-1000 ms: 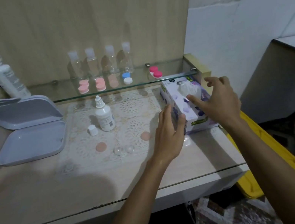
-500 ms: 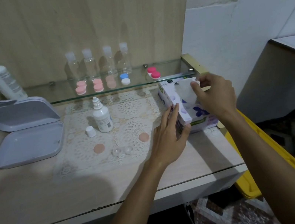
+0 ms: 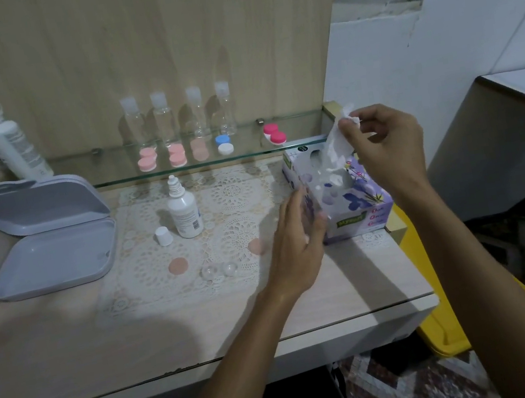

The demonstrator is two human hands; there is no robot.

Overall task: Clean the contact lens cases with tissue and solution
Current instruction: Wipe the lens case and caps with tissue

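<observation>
My right hand [image 3: 384,147] now pinches a white tissue [image 3: 336,148] lifted half out of the purple flowered tissue box [image 3: 352,201], steadied by my flat left hand [image 3: 299,238], so wiping the clear lens case [image 3: 219,270] on the tabletop [image 3: 68,335] can begin.

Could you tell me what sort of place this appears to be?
Probably a home vanity or dressing table: a glass shelf with lens cases and small bottles, a lace mat, and a tissue box.
</observation>
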